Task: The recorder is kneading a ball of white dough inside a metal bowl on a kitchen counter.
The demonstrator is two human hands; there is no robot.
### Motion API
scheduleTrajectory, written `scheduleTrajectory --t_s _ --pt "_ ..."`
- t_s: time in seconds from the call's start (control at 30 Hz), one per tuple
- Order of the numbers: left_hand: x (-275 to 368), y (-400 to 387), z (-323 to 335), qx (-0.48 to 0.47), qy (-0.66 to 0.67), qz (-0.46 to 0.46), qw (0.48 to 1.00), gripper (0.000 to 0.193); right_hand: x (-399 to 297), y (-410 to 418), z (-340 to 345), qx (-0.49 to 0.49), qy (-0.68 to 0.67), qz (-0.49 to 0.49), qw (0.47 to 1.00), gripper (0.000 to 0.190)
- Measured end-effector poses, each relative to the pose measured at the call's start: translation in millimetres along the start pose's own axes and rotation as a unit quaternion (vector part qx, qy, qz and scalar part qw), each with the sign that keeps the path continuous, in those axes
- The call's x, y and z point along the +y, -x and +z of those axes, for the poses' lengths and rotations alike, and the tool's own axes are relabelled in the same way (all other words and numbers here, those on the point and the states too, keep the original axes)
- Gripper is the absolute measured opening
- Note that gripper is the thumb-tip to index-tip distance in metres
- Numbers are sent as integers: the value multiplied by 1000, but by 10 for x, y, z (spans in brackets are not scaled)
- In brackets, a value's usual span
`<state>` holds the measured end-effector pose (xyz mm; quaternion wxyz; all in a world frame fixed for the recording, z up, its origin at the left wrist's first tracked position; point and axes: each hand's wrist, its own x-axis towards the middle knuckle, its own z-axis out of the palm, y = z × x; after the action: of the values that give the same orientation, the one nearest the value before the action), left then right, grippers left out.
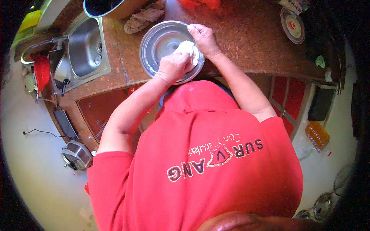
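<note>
A round metal bowl [158, 36] sits at the front edge of the brown countertop, right before my body. Inside it, against the right wall, lies a lump of white dough [187, 47]. My left hand [174, 65] is closed over the near side of the dough, its fingers partly hidden. With thumb and curled fingers, my right hand [204, 39] grips the bowl's upper right rim. White residue clings to the bowl's inner wall at the lower left.
Left of the bowl is a steel sink [85, 47] with a faucet [43, 44]. A crumpled cloth [143, 18] and a large pot [127, 8] lie beyond the bowl. Red plastic [199, 3] is at the back. A round lidded container [292, 26] stands far right.
</note>
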<state>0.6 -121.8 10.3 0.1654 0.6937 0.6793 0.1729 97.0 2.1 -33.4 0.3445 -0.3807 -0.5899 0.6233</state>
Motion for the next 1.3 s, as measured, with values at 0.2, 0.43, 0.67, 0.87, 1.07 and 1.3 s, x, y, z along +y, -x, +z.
scheduleTrajectory --t_s 0.2,0.43,0.67,0.87,1.07,1.3 --pt "-118 -239 103 -6 4 -16 1000 16 -33 -11 -13 0 14 9 1000 23" --pt "-153 -392 -398 -196 159 -144 957 32 71 -85 -68 -40 15 7 999 23" --pt "-293 -658 36 -31 167 -79 982 49 52 -93 -20 -45 -2 -19 999 23" --pt "-164 -506 -109 -53 247 -46 966 48 -43 -93 -55 -71 43 8 996 23" --pt "4 25 -673 -127 41 41 990 39 58 -114 -89 -64 44 -6 997 22" --pt "147 78 -149 109 3 -32 994 39 -61 -78 -72 -64 93 1 994 23"
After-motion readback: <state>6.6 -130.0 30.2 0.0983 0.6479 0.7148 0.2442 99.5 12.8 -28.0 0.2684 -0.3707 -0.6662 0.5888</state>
